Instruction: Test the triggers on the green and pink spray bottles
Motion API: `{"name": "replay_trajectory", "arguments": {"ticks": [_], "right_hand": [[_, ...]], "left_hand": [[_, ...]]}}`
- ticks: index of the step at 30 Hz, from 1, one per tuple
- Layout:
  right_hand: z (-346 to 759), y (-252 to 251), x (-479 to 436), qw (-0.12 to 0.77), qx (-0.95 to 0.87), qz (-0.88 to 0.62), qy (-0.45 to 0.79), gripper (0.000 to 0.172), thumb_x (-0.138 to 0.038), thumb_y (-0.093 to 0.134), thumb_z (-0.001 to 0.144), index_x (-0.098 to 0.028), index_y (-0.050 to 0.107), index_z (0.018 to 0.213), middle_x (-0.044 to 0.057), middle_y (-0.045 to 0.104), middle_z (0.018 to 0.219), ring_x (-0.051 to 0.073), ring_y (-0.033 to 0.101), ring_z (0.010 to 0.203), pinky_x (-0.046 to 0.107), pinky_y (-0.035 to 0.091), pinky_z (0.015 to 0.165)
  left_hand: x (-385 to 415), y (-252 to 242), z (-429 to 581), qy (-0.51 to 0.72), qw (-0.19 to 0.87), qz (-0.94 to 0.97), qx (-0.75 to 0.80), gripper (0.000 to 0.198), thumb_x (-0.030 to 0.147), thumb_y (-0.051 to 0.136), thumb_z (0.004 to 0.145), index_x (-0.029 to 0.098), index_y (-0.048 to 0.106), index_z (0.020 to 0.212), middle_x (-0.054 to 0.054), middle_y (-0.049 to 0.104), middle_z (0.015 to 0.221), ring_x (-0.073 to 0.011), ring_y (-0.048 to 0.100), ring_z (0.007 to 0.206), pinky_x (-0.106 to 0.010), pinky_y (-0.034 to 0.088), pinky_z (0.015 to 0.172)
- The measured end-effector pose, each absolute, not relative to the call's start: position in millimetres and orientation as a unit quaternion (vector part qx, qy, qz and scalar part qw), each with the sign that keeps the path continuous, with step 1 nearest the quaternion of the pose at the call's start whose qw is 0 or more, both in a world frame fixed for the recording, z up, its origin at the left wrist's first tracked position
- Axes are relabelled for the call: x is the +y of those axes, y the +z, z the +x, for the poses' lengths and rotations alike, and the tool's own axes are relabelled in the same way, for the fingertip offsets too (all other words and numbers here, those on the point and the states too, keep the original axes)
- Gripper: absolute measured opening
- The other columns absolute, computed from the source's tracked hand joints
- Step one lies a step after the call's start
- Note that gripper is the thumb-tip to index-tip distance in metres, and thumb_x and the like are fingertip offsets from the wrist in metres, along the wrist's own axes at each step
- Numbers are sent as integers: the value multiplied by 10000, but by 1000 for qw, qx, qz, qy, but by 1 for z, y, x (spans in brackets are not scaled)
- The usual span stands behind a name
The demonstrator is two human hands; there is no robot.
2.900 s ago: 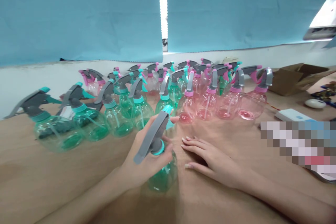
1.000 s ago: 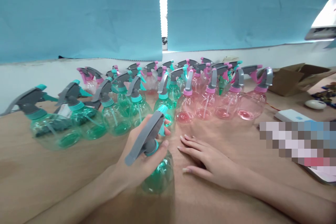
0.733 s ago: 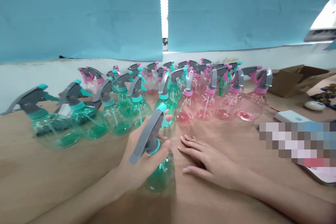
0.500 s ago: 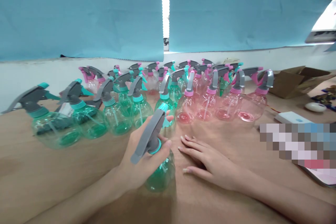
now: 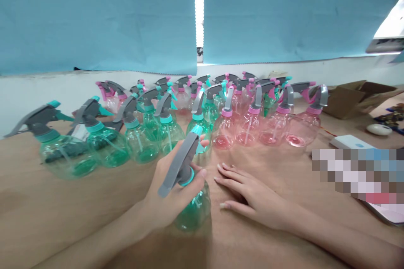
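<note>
My left hand (image 5: 175, 176) is closed round the neck of a green spray bottle (image 5: 192, 214) with a grey and turquoise trigger head. The bottle stands upright on the table, and my fingers hide part of its collar and trigger. To its right, my right hand (image 5: 246, 191) lies flat on the tabletop, fingers apart, holding nothing. Just beyond my hands runs a front row of spray bottles: green ones such as this bottle (image 5: 142, 147) on the left, pink ones such as this bottle (image 5: 224, 134) on the right.
More pink and green spray bottles crowd behind the front row, against a white wall under blue curtains (image 5: 101, 17). On the right are an open cardboard box (image 5: 344, 98), a white computer mouse (image 5: 378, 129), a small white box (image 5: 353, 142) and a pixelated flat item (image 5: 362, 176). The table (image 5: 63, 206) is wooden.
</note>
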State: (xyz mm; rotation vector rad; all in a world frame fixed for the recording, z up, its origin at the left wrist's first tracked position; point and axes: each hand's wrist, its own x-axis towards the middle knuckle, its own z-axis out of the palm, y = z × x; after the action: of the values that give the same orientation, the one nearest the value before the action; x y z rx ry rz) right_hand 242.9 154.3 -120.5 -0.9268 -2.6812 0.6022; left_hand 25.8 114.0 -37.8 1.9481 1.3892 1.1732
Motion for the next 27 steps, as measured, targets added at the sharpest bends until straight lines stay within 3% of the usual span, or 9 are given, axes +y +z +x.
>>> {"name": "replay_trajectory", "arguments": {"ticks": [16,23,27], "right_hand": [[244,-122,154,137,-915,-313,217,629,-566,456,914,-209,413,1431,92,337,1519,271,268,1417,474,269,1146],[243,-122,155,118,-918,-319,206,651,-593,417,918,-191,414,1430,95,325,1522,267,253,1422,471,270,1147],[244,-123,154,130,-915,-317,214,640,-578,441,915,-200,412,1431,91,330,1521,272,263,1418,477,274,1144]], "left_hand": [[116,-44,24,426,237,712,505,427,257,571,784,252,547,1210,28,594,710,-149,565,543,-249,498,497],[115,-40,25,428,241,705,512,426,276,566,790,244,542,1215,-11,650,907,-150,593,604,-263,517,554],[115,-41,24,421,230,715,509,421,286,553,812,243,544,1231,28,607,733,-140,550,522,-258,486,517]]}}
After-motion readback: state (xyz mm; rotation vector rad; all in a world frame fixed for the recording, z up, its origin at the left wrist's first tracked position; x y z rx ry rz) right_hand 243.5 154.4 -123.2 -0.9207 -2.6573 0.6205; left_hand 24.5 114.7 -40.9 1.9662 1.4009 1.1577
